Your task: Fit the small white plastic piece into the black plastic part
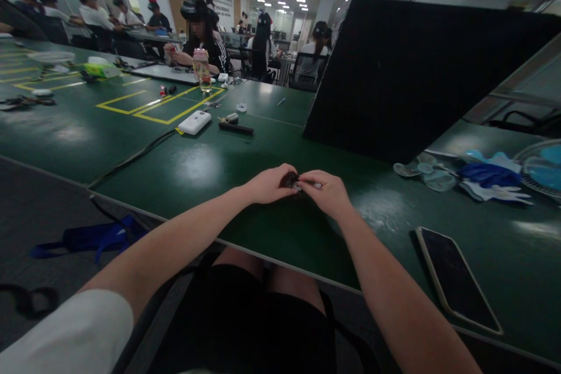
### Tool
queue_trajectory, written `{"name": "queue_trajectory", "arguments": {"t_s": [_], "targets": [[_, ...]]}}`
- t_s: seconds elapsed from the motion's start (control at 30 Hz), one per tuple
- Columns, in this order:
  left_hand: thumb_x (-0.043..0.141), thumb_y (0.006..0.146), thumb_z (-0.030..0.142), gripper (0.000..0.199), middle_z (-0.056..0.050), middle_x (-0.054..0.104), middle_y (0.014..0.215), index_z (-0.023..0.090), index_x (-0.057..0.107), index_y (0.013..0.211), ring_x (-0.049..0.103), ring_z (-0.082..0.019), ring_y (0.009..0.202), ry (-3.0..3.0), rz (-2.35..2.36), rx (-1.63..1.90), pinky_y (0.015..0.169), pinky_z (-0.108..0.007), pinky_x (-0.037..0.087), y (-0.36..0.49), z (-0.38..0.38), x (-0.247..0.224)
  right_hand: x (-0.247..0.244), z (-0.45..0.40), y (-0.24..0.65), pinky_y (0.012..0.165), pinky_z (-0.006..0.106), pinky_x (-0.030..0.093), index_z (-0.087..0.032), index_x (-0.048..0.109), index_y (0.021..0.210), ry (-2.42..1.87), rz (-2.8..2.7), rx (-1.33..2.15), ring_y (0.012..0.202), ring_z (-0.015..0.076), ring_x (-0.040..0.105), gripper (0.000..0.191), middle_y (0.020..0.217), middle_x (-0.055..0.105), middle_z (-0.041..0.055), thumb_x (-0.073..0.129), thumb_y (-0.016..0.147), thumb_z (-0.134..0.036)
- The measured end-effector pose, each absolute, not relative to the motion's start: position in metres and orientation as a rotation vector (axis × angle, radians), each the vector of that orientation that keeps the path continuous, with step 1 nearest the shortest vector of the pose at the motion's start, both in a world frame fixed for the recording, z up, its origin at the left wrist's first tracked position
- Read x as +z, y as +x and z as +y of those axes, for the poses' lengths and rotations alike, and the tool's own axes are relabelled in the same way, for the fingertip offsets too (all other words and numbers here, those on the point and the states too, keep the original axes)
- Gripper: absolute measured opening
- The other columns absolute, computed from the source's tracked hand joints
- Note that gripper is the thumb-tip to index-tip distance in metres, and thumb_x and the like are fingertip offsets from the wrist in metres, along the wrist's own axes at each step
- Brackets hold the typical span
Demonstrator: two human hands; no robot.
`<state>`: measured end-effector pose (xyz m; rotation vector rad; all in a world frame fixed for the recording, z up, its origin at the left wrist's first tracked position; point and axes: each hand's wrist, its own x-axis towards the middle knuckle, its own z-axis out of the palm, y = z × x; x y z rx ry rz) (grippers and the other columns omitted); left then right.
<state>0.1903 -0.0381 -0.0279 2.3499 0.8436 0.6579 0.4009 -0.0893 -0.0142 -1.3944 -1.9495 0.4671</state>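
Observation:
Above the green table [280, 222], close to its front edge, my two hands meet around a small dark rounded part [289, 179]. My left hand [268, 184] is closed on it, thumb in front and fingers behind. The fingertips of my right hand [328, 191] are pinched together against the part's right side. A tiny pale ring-like spot [298, 186] shows where the fingertips meet. Another small light-coloured piece [318, 185] peeks out under the right fingers. What exactly the right fingertips grip is too small and covered to make out.
A phone [458, 277] lies at right, near the edge. Behind it are fan blades [425, 169], gloves [495, 175] and a fan guard [541, 166]. A large black panel [407, 76] leans beyond my hands. A white power bank [195, 123] and bottle [202, 70] stand left; a person [204, 41] sits opposite.

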Motion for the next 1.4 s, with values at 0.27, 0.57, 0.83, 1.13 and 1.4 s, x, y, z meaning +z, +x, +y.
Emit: {"name": "queue_trajectory", "arguments": {"t_s": [0.27,0.57,0.83,1.13,1.4], "targets": [[0.062,0.089,0.045,0.048,-0.008,0.067,0.108,0.021,0.047,0.127,0.066,-0.021,0.090,2.252,0.968,0.739,0.080,-0.036,0.053,0.194,-0.035,-0.031,-0.019,-0.084,0.397,0.068,0.035,0.047,-0.019,0.071,0.085,-1.633,-1.792,0.129,0.078,0.0214,0.062,0.031,0.089,0.069,0.0071,0.068,0.083,-0.050],[0.061,0.089,0.044,0.044,-0.010,0.066,0.114,0.023,0.048,0.125,0.067,-0.026,0.101,2.345,1.061,0.695,0.086,-0.042,0.053,0.192,-0.040,-0.025,-0.017,-0.089,0.399,0.057,0.033,0.041,-0.021,0.074,0.077,-1.765,-1.818,0.252,0.067,0.0194,0.058,0.044,0.082,0.069,0.0071,0.065,0.081,-0.063],[0.060,0.090,0.042,0.041,-0.008,0.064,0.120,0.024,0.048,0.125,0.066,-0.026,0.104,2.426,1.037,0.652,0.089,-0.042,0.053,0.193,-0.041,-0.023,-0.014,-0.093,0.391,0.063,0.035,0.043,-0.025,0.078,0.092,-1.729,-1.941,0.202,0.075,0.0208,0.061,0.024,0.091,0.069,0.0064,0.063,0.087,-0.044],[0.060,0.090,0.042,0.041,-0.009,0.064,0.121,0.024,0.048,0.124,0.066,-0.027,0.105,2.392,1.036,0.694,0.089,-0.043,0.053,0.193,-0.040,-0.024,-0.023,-0.086,0.393,0.069,0.035,0.048,-0.024,0.079,0.095,-1.604,-1.780,0.466,0.082,0.0221,0.065,0.025,0.097,0.073,0.0066,0.065,0.086,-0.043],[0.057,0.091,0.046,0.042,-0.010,0.066,0.117,0.023,0.048,0.125,0.067,-0.027,0.102,2.377,1.018,0.648,0.088,-0.042,0.054,0.195,-0.043,-0.021,-0.024,-0.090,0.385,0.061,0.034,0.047,-0.023,0.077,0.082,-1.633,-1.774,0.313,0.071,0.0207,0.063,0.033,0.086,0.072,0.0064,0.064,0.085,-0.053]]}}
